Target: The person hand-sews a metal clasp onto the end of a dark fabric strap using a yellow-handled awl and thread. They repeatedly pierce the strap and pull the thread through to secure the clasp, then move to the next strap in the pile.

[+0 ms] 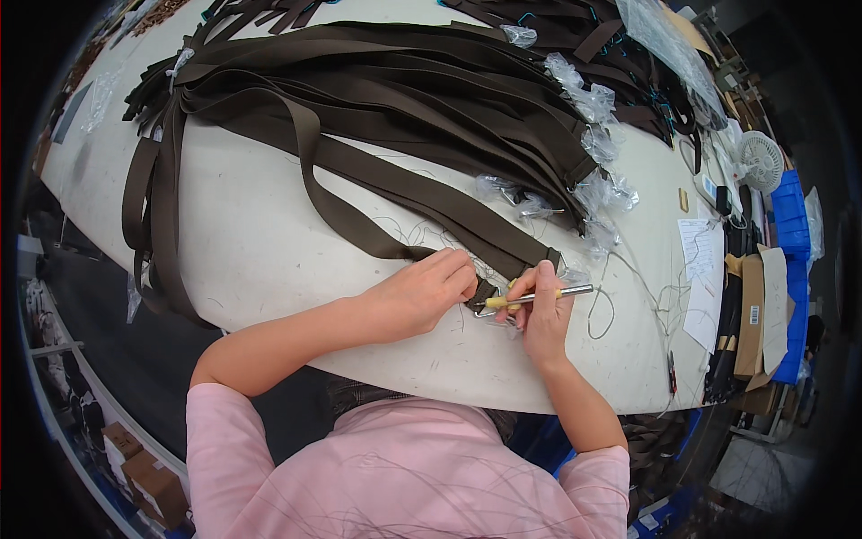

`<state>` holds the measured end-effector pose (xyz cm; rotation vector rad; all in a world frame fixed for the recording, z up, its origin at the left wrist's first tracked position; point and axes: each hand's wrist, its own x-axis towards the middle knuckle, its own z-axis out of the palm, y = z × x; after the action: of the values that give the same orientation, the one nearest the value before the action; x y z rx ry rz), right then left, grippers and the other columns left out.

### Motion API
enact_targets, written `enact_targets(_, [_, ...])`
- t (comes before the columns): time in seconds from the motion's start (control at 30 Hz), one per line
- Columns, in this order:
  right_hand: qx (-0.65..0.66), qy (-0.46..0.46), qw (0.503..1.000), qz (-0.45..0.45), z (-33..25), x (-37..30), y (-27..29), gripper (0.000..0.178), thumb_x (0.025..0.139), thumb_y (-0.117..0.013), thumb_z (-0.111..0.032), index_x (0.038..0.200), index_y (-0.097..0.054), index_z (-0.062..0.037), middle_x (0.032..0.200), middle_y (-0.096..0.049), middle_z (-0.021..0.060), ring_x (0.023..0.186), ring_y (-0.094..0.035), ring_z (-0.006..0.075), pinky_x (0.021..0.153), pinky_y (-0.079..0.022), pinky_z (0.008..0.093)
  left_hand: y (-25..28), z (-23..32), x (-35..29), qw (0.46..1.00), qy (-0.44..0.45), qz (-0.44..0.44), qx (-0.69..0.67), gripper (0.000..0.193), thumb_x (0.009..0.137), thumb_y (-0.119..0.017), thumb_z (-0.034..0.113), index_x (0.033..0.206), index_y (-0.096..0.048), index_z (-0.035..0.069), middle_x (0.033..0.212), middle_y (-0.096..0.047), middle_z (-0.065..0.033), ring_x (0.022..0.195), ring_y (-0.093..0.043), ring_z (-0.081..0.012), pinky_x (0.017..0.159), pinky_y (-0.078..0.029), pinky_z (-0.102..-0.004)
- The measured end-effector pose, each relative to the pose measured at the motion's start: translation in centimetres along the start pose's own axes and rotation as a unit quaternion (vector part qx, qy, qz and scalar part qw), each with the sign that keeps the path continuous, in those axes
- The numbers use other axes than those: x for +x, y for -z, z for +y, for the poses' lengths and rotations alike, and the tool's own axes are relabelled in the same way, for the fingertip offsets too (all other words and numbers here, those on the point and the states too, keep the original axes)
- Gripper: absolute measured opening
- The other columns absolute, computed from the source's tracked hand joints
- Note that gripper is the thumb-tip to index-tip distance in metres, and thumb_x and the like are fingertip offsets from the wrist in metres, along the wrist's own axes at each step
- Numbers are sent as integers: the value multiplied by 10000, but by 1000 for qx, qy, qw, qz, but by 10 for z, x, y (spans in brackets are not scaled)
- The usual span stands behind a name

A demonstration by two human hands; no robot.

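Note:
My left hand (415, 298) is closed on the end of a dark brown webbing strap (346, 232) near the table's front edge. In my right hand (546, 325) is a slim silver pen-like tool (576, 290) with yellow parts, held sideways with its tip toward the strap end. A small metal buckle (483, 313) shows at that end, partly hidden by my fingers. The strap runs back to a large tied bundle of brown straps (395, 76). Just beyond my right hand lies another strap end (530, 260).
Clear plastic wrapping (600, 193) covers the bundle's right ends. Loose threads (633, 292) are scattered over the white table (269, 238). At the right are paper sheets (700, 269), a small white fan (760, 162), a cardboard box (752, 314) and blue bins (790, 269).

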<state>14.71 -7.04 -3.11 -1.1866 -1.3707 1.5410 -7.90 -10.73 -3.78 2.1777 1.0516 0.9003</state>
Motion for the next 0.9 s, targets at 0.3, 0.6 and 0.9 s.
enact_targets(0.3, [-38, 21, 999, -9, 1, 0, -3, 573, 1141, -380, -387, 792, -643, -17, 650, -630, 49, 494, -590, 86, 432, -394, 214, -1, -1, 0, 1000, -7, 9, 22, 130, 905, -662, -4, 968, -549, 6, 978, -546, -118, 929, -579, -316, 819, -490, -409])
enact_targets(0.6, [-48, 15, 999, -12, 0, 0, -4, 575, 1143, -370, -383, 776, -635, -30, 653, -635, 43, 501, -603, 85, 425, -377, 210, -2, -2, 0, 1000, -9, 10, 23, 129, 906, -655, -11, 968, -542, -1, 979, -549, -119, 923, -576, -320, 816, -491, -407])
enact_targets(0.9, [141, 118, 975, 125, -22, 12, 9, 536, 1140, -364, -353, 714, -505, -59, 662, -480, 16, 449, -445, 95, 431, -412, 256, 4, 13, 7, 989, 139, 41, -34, 224, 973, -685, 130, 1117, -577, -4, 1043, -575, -136, 872, -650, -319, 765, -529, -423])
